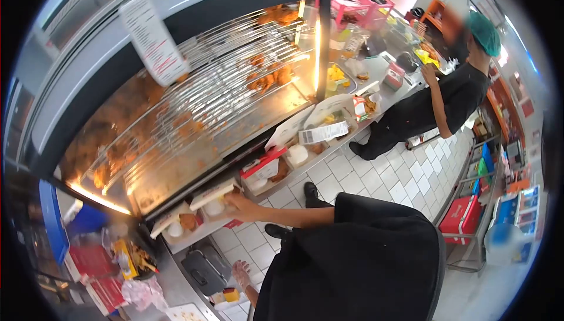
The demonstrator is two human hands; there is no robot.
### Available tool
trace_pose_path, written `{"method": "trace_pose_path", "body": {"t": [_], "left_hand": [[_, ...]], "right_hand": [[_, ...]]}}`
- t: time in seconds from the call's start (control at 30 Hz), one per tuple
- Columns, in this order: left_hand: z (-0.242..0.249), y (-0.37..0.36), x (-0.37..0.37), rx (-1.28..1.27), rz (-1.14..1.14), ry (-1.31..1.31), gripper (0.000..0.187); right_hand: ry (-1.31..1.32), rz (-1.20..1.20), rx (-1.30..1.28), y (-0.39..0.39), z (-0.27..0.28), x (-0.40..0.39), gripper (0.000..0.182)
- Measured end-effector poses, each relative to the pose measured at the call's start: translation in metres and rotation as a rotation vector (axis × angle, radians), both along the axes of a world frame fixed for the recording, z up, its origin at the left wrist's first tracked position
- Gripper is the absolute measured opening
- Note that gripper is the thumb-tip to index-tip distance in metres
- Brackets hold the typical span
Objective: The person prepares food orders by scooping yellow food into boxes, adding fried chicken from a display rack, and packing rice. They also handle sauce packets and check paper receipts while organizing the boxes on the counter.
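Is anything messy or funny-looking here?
Yes, a little: some pinkish plastic sits crumpled at the lower left, beside a red box. It looks untidy because it's bunched up and loose. I can't see a clear spill.

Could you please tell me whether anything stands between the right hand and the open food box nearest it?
Nothing visible does: the right hand is right at the edge of the open food box. Exactly where it makes contact is unclear.
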State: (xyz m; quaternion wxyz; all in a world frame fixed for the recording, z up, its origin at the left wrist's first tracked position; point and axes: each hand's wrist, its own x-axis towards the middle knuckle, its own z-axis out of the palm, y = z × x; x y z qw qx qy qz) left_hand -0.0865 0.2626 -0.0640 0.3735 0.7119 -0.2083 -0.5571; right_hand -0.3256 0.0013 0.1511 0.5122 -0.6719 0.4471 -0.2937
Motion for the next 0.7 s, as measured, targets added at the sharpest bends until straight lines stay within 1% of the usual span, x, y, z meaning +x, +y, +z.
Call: {"method": "trace_pose_path", "body": {"t": [0.07,0.13,0.2,0.23,0.27,0.3,0.33,0.37,0.4,0.47,0.5,0.53,0.6,0.63,0.7], "left_hand": [[-0.008,-0.018,-0.006,-0.019,-0.020,0.030,0.051],[-0.015,-0.031,-0.020,0.034,-0.008,0.029,0.051],[-0.021,-0.043,-0.035,0.065,-0.014,0.034,0.052],[-0.023,-0.047,-0.045,0.120,-0.030,0.018,0.053],[-0.025,-0.050,-0.052,0.175,-0.045,0.000,0.053],[-0.054,-0.047,-0.050,0.218,-0.008,0.070,0.052],[-0.079,-0.045,-0.051,0.263,0.031,0.138,0.051],[-0.069,-0.045,-0.070,0.306,-0.002,0.098,0.051],[-0.059,-0.054,-0.096,0.344,-0.028,0.066,0.050],[-0.040,-0.076,-0.144,0.416,-0.081,0.014,0.049],[-0.032,-0.090,-0.170,0.451,-0.105,-0.007,0.048],[-0.025,-0.107,-0.189,0.466,-0.123,-0.035,0.048],[-0.011,-0.146,-0.229,0.485,-0.156,-0.079,0.047],[0.000,-0.162,-0.244,0.495,-0.169,-0.107,0.046],[0.020,-0.198,-0.272,0.501,-0.189,-0.159,0.045]], "right_hand": [[-0.155,0.614,0.137,-0.002,0.000,-0.058,0.046],[-0.170,0.834,0.192,-0.022,0.071,-0.137,0.034],[-0.243,0.563,0.232,-0.051,0.105,-0.234,0.026],[-0.308,0.421,0.117,-0.069,0.109,-0.292,0.024],[-0.146,0.199,-0.012,-0.086,0.119,-0.351,0.022],[-0.252,-0.139,-0.011,-0.107,0.109,-0.406,0.024],[-0.290,-0.366,-0.007,-0.125,0.129,-0.457,0.024],[-0.202,-0.577,-0.113,-0.149,0.133,-0.510,0.023],[-0.167,-0.810,-0.063,-0.181,0.121,-0.572,0.023],[-0.166,-1.094,-0.126,-0.237,0.103,-0.680,0.024],[-0.108,-1.212,-0.131,-0.272,0.087,-0.740,0.025],[-0.055,-1.337,-0.110,-0.298,0.057,-0.791,0.025],[0.161,-1.476,-0.293,-0.360,-0.003,-0.895,0.026],[0.152,-1.474,-0.267,-0.380,-0.017,-0.919,0.026],[0.539,-1.462,-0.175,-0.414,-0.010,-0.953,0.029]]}}
